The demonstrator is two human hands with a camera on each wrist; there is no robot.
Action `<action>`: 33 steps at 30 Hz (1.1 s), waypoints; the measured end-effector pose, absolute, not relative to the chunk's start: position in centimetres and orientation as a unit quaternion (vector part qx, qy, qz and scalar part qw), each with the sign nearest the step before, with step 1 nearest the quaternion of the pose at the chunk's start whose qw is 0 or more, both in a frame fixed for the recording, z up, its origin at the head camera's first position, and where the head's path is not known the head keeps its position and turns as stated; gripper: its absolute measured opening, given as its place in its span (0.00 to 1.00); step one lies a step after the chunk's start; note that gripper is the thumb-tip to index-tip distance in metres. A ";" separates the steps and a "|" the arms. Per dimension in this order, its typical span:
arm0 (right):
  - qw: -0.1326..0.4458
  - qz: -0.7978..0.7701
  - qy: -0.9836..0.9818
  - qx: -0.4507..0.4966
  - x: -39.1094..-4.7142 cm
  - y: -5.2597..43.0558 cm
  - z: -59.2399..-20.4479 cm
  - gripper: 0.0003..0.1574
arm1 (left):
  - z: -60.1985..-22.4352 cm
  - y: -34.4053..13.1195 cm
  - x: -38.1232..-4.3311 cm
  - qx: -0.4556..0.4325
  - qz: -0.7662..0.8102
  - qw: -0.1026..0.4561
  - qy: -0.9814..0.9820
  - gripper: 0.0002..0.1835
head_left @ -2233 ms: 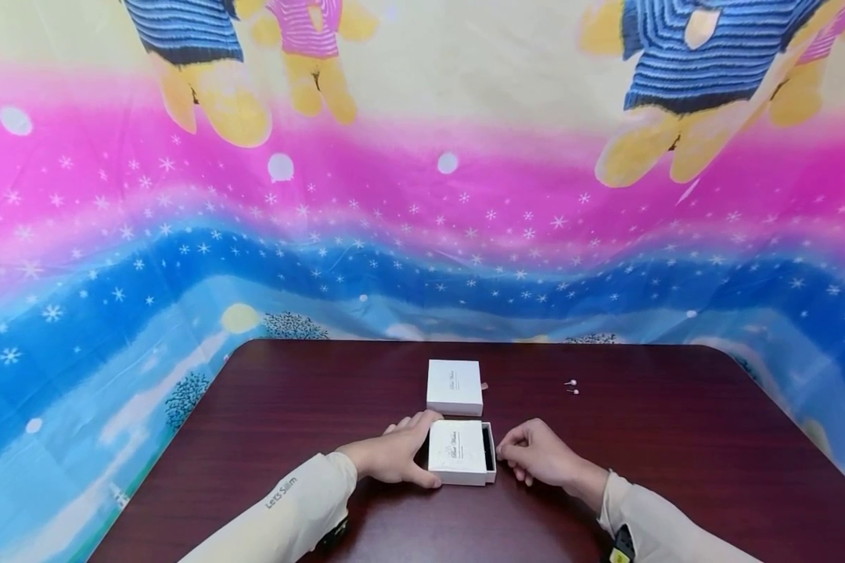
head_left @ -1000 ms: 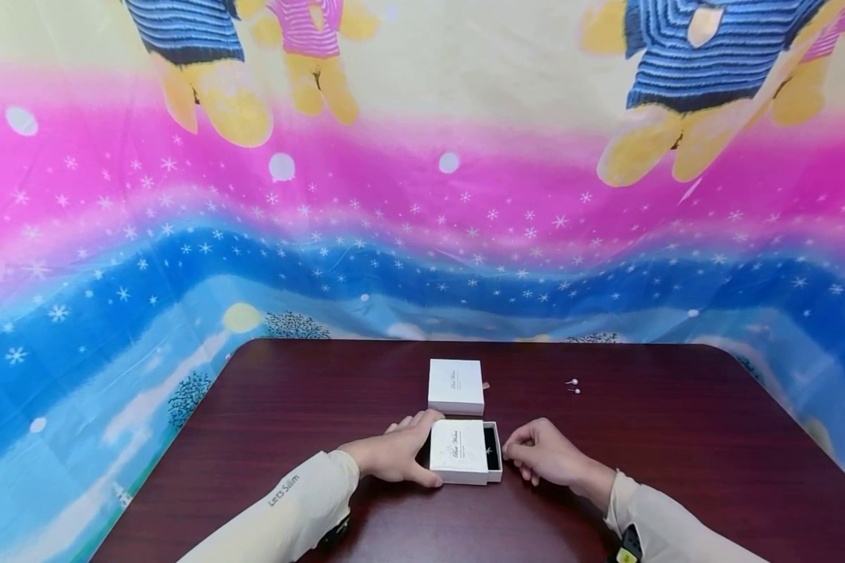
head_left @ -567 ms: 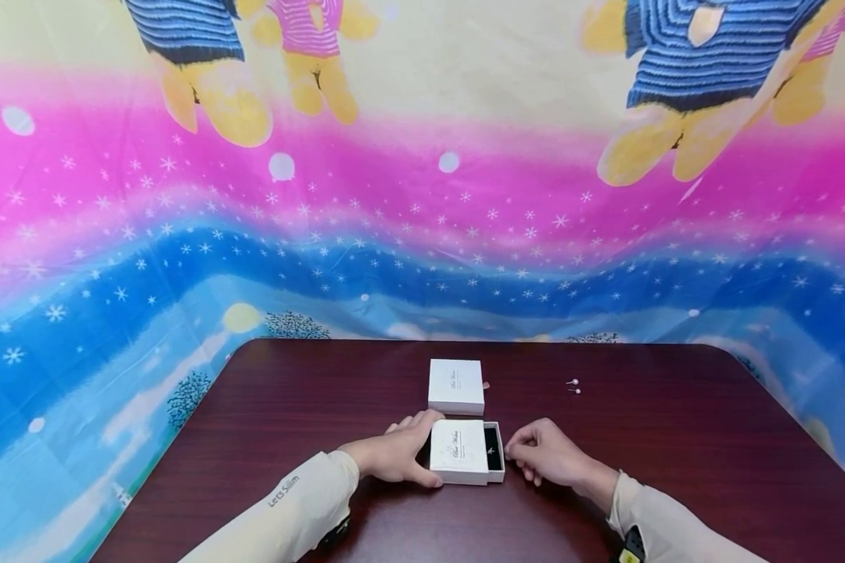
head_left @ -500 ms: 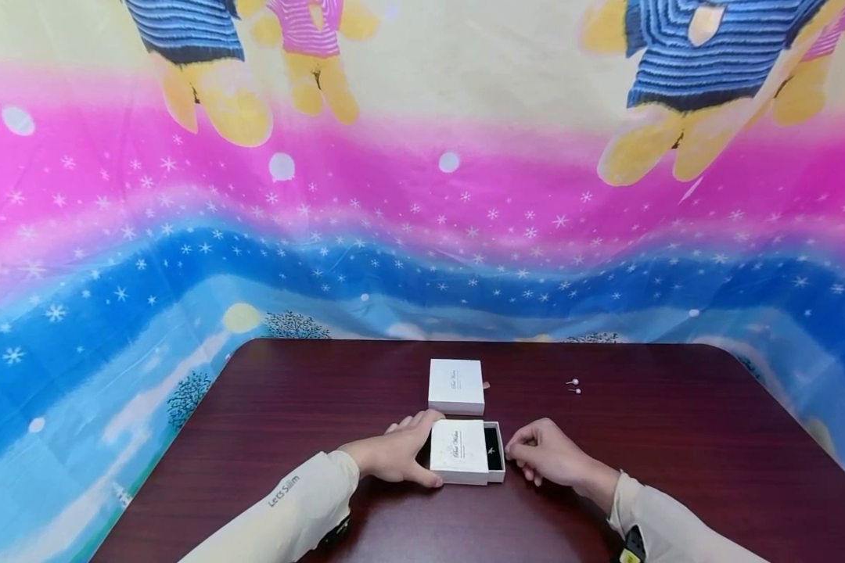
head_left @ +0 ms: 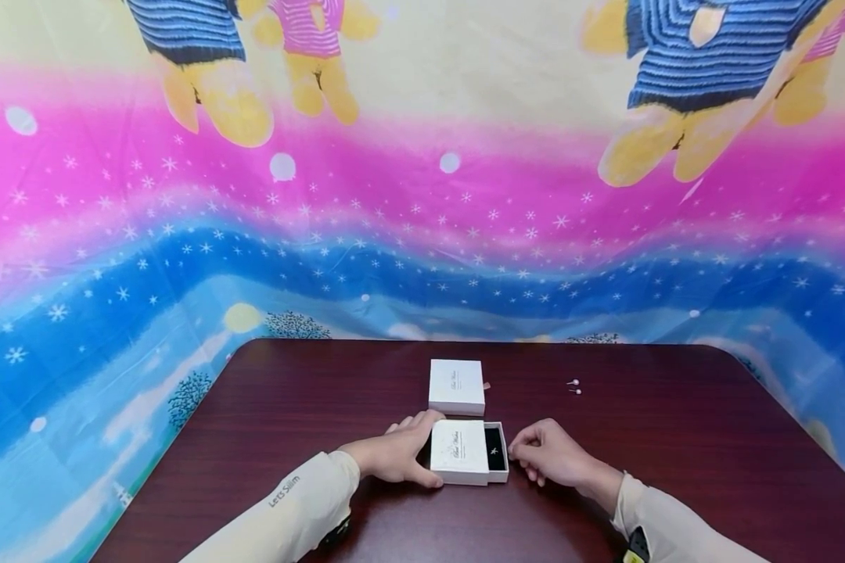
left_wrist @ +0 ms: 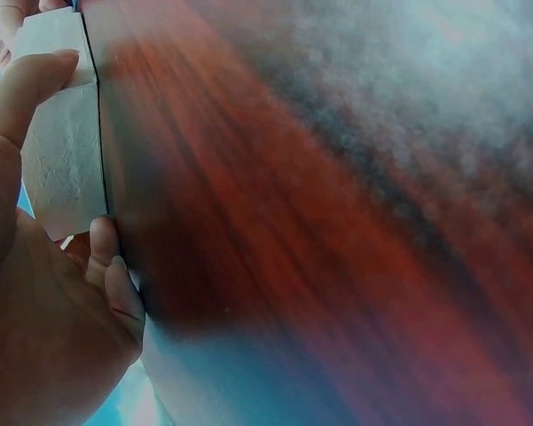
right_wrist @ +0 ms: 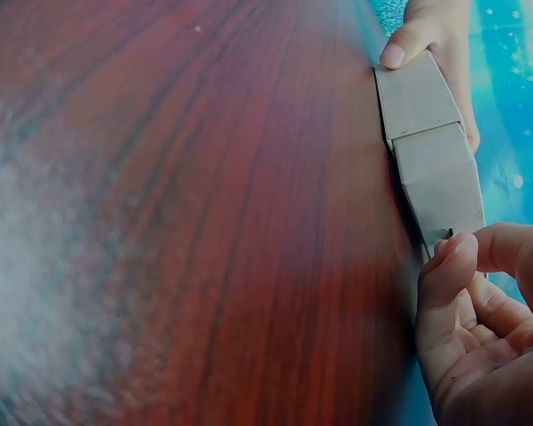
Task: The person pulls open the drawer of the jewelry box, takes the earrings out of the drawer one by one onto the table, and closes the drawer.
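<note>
A white jewelry box (head_left: pixel 458 450) with printed lettering lies on the table, its drawer (head_left: pixel 503 461) slid partway out to the right. Black lining (head_left: pixel 494 438) shows inside, bearing a small star-shaped ornament (head_left: pixel 494 451). My left hand (head_left: pixel 394 456) grips the box's outer sleeve from the left, thumb on the near side, as the left wrist view also shows. At the drawer's right end, my right hand (head_left: pixel 552 453) pinches a pull tab between thumb and forefinger. In the right wrist view only a dark bit of the tab (right_wrist: pixel 450 233) shows; the fingertips hide the remainder.
A second white box (head_left: pixel 456 383), closed, with a pinkish tab (head_left: pixel 487 385) on its right, sits just behind the first. Two pearl-headed stud earrings (head_left: pixel 574 383) lie at the back right of the dark red-brown table (head_left: pixel 310 383). A printed cloth (head_left: pixel 422 234) hangs behind.
The drawer has slid farther out to the right along with my right hand, uncovering the black lining and the star ornament. My left hand and the sleeve have stayed in place.
</note>
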State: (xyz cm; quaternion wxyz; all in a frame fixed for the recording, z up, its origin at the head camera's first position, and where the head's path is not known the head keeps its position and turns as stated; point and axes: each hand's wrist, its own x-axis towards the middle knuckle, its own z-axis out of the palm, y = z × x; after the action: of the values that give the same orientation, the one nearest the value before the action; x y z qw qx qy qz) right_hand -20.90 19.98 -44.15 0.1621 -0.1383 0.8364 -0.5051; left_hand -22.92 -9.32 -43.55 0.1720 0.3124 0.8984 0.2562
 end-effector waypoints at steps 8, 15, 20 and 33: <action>0.162 -0.507 0.834 -0.142 -20.9 20.1 -44.2 0.11 | -43.7 -9.3 -23.0 0.316 0.255 0.168 0.898 0.44; 0.164 -0.509 0.833 -0.140 -21.0 20.4 -44.3 0.11 | -43.8 -9.3 -23.1 0.314 0.253 0.172 0.899 0.44; 0.162 -0.508 0.834 -0.141 -21.0 20.6 -44.2 0.11 | -43.9 -9.3 -23.2 0.315 0.249 0.169 0.900 0.45; 0.165 -0.513 0.830 -0.142 -20.8 20.8 -44.1 0.11 | -43.9 -9.3 -23.1 0.318 0.249 0.163 0.900 0.44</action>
State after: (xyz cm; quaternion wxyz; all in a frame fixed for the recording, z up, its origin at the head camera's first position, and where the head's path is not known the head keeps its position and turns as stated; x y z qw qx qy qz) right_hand -20.84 20.75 -44.07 0.1655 -0.1416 0.8301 -0.5133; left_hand -23.14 -9.28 -43.86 0.1626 0.3179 0.9001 0.2495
